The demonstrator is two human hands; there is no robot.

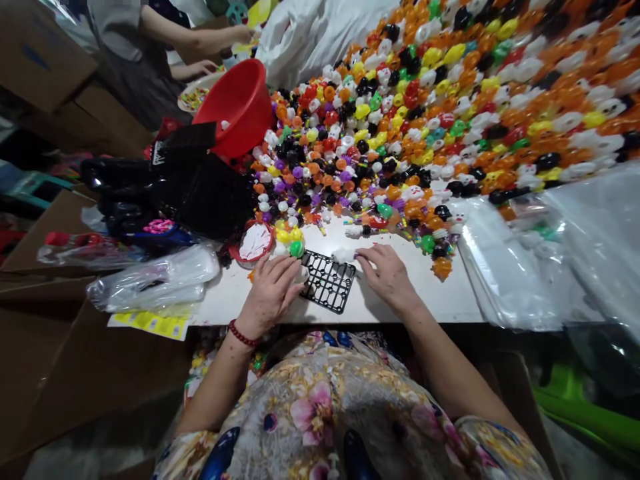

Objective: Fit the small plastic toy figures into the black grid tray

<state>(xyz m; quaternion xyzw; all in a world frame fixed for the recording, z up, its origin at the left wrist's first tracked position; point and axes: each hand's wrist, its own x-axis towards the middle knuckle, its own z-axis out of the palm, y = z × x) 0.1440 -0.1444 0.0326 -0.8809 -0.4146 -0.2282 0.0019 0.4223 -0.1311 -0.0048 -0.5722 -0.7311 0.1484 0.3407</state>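
Around 6 o'clock, closest to the eye, spreads a soft patterned garment [300, 400] printed with pink and blue flowers. Past it runs the smooth white counter [425, 300], with a black plastic grid [329, 283] on it; this open lattice of thin bars and small rings is the clock's centre.

At 9 o'clock, the left hand [271, 288], with a dark red beaded bracelet [243, 335] at its wrist, reaches over the grid's end. Its fingers lie close together and slightly bent; whether they grip anything underneath cannot be told. At 3 o'clock, the right hand [389, 275] brings thumb and forefinger together, pinching the end of a small white piece [344, 255] at the grid's far edge, toward 1 o'clock.

Toward 11 o'clock, just beyond the left fingers, sits a glossy green ball [297, 249], beside rounded yellow pieces [289, 235]. At 10 o'clock a small red basket [271, 233] holds flat white slips [255, 241]. Clear, crinkled plastic bags [160, 277] lie at 9 o'clock, larger transparent bags [515, 267] at 3.

Farther off, between 12 and 2 o'clock, rises a heap of shiny moulded figures [425, 100] in orange, white, black, yellow and purple. At 11 o'clock a round red plastic tub [240, 100] tilts, and beyond it a co-worker [165, 33] extends both arms.
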